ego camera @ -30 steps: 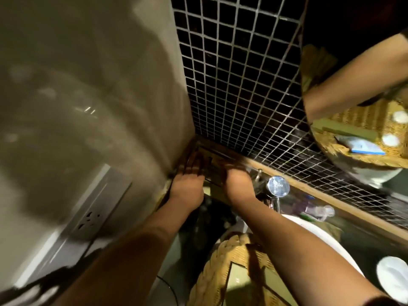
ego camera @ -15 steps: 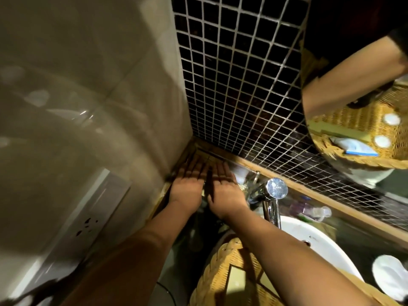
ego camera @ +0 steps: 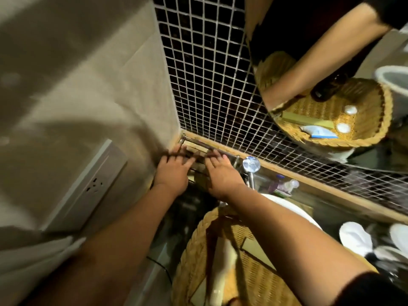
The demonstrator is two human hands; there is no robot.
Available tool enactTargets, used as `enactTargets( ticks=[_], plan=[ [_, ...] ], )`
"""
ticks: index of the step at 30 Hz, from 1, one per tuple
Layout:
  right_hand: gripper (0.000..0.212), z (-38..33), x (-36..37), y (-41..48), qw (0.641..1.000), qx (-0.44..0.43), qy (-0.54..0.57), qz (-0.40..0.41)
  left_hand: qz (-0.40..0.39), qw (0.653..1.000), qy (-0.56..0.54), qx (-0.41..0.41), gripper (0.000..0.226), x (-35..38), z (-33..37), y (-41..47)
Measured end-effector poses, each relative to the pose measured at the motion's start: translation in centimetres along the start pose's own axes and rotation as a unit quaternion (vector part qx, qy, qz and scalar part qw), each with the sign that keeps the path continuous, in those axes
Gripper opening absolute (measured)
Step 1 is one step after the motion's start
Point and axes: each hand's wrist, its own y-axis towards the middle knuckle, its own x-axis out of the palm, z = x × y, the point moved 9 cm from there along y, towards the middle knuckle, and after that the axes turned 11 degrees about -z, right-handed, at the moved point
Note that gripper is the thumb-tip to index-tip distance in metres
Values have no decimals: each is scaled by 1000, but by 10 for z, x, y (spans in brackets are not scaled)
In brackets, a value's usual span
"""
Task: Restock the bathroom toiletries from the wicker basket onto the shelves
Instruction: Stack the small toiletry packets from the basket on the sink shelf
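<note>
Your left hand (ego camera: 171, 175) and right hand (ego camera: 223, 176) lie flat, fingers spread, each grip wide open and holding nothing, pressed onto the corner shelf (ego camera: 198, 149) where something dark lies beneath; what it is, you cannot tell. You seem to be settling an item in place. The wicker basket (ego camera: 192, 250) sits just below, boxes inside. Next, reach back into it for another toiletry.

A dim bathroom corner: a smooth beige wall (ego camera: 77, 85) with a white socket plate (ego camera: 88, 188) meets a dark mosaic tile wall (ego camera: 205, 85). A mirror (ego camera: 331, 62) hangs on the tiles above a wooden ledge (ego camera: 320, 186), a chrome tap (ego camera: 250, 164) and a white basin (ego camera: 284, 206).
</note>
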Motion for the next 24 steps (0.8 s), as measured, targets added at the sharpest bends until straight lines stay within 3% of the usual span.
enactTargets(
  ticks=[4,9,15,24],
  plan=[
    [93,3,-14,-52,999,8,-6,38,52,998,-5,-16,67,-24,12,-37],
    [94,17,-28,-114,997,19,-53,56,63,998,-11,-24,63,-53,43,-76],
    [93,53,-26,-183,995,58,-33,78,77,997,-27,-8,65,-75,87,-115],
    [88,105,28,-257,992,115,-10,59,80,991,11,103,64,-51,169,-144]
  ],
)
